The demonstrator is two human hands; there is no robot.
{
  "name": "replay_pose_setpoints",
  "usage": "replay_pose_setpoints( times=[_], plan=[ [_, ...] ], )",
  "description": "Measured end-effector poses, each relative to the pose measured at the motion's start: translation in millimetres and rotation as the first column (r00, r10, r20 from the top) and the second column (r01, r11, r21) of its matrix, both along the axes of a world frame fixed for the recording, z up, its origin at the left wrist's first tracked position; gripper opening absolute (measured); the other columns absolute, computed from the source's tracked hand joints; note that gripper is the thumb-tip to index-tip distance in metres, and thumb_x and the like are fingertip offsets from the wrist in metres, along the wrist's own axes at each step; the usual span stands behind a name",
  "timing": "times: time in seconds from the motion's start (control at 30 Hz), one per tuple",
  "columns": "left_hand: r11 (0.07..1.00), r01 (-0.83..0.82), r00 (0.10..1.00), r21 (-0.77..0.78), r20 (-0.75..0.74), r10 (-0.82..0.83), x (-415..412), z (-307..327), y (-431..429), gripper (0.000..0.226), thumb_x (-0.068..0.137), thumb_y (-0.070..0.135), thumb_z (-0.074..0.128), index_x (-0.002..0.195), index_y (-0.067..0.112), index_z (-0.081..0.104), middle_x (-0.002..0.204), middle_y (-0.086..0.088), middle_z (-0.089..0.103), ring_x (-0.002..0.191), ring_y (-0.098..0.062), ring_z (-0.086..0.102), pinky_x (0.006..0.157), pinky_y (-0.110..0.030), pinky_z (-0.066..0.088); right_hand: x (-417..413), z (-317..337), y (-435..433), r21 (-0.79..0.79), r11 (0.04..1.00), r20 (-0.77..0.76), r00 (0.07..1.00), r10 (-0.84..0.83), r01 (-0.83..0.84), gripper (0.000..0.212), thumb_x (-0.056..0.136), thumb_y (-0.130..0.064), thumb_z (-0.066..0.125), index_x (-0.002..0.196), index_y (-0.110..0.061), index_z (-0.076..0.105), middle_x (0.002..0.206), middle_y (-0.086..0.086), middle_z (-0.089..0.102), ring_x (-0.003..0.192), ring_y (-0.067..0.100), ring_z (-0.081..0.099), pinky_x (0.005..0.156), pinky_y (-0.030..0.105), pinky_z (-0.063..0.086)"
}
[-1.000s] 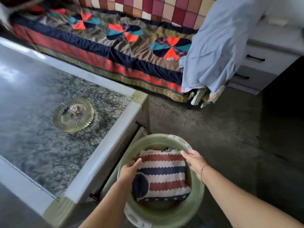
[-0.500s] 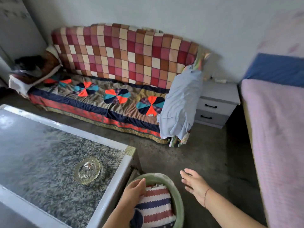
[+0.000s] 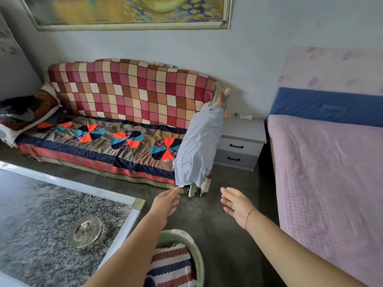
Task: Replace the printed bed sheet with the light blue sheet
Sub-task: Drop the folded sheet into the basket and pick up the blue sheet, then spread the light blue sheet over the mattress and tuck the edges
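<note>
The printed sheet (image 3: 172, 266) lies in the basket (image 3: 199, 257); the light blue sheet (image 3: 196, 148) hangs on the sofa's (image 3: 128, 94) end, unfetched. My left hand (image 3: 165, 204) and right hand (image 3: 236, 206) hold nothing, fingers straight.

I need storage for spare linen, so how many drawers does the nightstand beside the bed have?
2. The upper drawer sits just under the top of the nightstand; the lower drawer is directly below it, near the floor. The light blue sheet covers its left edge.
</note>
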State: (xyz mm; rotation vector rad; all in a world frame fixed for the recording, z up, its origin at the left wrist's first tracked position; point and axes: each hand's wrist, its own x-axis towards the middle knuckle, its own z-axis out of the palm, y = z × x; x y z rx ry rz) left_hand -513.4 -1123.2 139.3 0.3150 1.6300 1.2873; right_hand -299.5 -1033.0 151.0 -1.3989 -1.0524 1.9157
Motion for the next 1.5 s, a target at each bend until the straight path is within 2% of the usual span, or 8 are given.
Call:
replay_pose_setpoints(
  times=[0.17, 0.43, 0.57, 0.77, 1.0, 1.13, 1.37, 1.5],
  plan=[
    [1.000, -0.005, 1.000, -0.022, 0.026, 0.005, -1, -1, 36, 0.013, 0.093, 0.028, 0.065, 0.090, 0.016, 0.065, 0.077, 0.000, 0.056, 0.066, -0.012, 0.046, 0.059, -0.024, 0.035, 2, 2, 42, -0.012, 1.000, -0.009, 1.000, -0.013, 0.012, 0.057, 0.090, -0.031, 0.066, 0.140, -0.015, 0.044, 0.123, 0.003, 0.059, 0.115, 0.018, 0.056, 0.097, 0.035, 0.045],
    [0.994, -0.070, 0.998, -0.084, 0.005, 0.070, -35, -24, 140, 0.021, 0.090, 0.033, 0.068, 0.096, 0.013, 0.067, 0.079, -0.001, 0.058, 0.064, -0.013, 0.050, 0.058, -0.026, 0.038, -19, -6, 153, -0.017, 1.000, -0.015, 1.000, 0.001, -0.002, 0.059, 0.089, -0.032, 0.066, 0.140, -0.016, 0.043, 0.122, 0.001, 0.057, 0.113, 0.017, 0.055, 0.095, 0.034, 0.046],
    [0.994, -0.073, 0.997, -0.083, 0.002, 0.073, -53, -38, 222, 0.037, 0.089, 0.038, 0.068, 0.113, 0.010, 0.065, 0.105, -0.005, 0.068, 0.087, -0.020, 0.062, 0.069, -0.031, 0.046, -32, -9, 239, 0.029, 0.999, -0.002, 1.000, 0.024, -0.024, 0.061, 0.089, -0.032, 0.066, 0.142, -0.015, 0.040, 0.127, 0.003, 0.055, 0.116, 0.018, 0.053, 0.095, 0.034, 0.044],
    [0.994, -0.042, 0.999, -0.097, 0.024, 0.045, -58, -29, 326, 0.023, 0.091, 0.034, 0.067, 0.103, 0.016, 0.064, 0.108, -0.004, 0.066, 0.099, -0.021, 0.061, 0.084, -0.035, 0.045, -47, -14, 340, 0.051, 0.996, 0.044, 0.996, 0.072, -0.074, 0.061, 0.089, -0.036, 0.065, 0.142, -0.018, 0.040, 0.138, 0.003, 0.051, 0.114, 0.015, 0.051, 0.099, 0.037, 0.043],
    [0.986, -0.118, 0.993, -0.119, 0.006, 0.119, -78, -39, 413, 0.033, 0.091, 0.036, 0.066, 0.115, 0.014, 0.063, 0.112, -0.004, 0.066, 0.100, -0.021, 0.062, 0.080, -0.031, 0.047, -84, -26, 442, 0.005, 0.988, 0.034, 0.987, 0.154, -0.154, 0.067, 0.088, -0.036, 0.067, 0.145, -0.017, 0.037, 0.140, 0.006, 0.049, 0.120, 0.019, 0.050, 0.103, 0.040, 0.042],
    [0.964, -0.229, 0.973, -0.135, -0.004, 0.231, -94, -49, 445, 0.032, 0.091, 0.035, 0.066, 0.114, 0.012, 0.064, 0.106, -0.004, 0.066, 0.092, -0.020, 0.060, 0.076, -0.029, 0.047, -113, -35, 496, -0.024, 0.966, 0.043, 0.965, 0.260, -0.259, 0.071, 0.087, -0.038, 0.068, 0.147, -0.018, 0.034, 0.144, 0.007, 0.046, 0.131, 0.024, 0.045, 0.110, 0.043, 0.038],
    [0.916, -0.355, 0.934, -0.186, -0.036, 0.355, -128, -78, 480, 0.027, 0.092, 0.036, 0.065, 0.110, 0.016, 0.063, 0.112, -0.005, 0.064, 0.101, -0.023, 0.060, 0.085, -0.034, 0.045, -166, -60, 568, -0.082, 0.922, 0.087, 0.919, 0.384, -0.378, 0.075, 0.089, -0.036, 0.067, 0.150, -0.019, 0.028, 0.148, 0.007, 0.040, 0.137, 0.025, 0.038, 0.115, 0.046, 0.030],
    [0.905, -0.356, 0.934, -0.235, -0.061, 0.351, -149, -108, 492, 0.025, 0.091, 0.038, 0.065, 0.105, 0.016, 0.065, 0.109, -0.005, 0.063, 0.096, -0.022, 0.056, 0.077, -0.030, 0.043, -194, -91, 582, -0.126, 0.908, 0.086, 0.907, 0.412, -0.400, 0.079, 0.089, -0.037, 0.067, 0.152, -0.021, 0.022, 0.151, 0.006, 0.036, 0.139, 0.026, 0.034, 0.116, 0.048, 0.026]
  ],
)
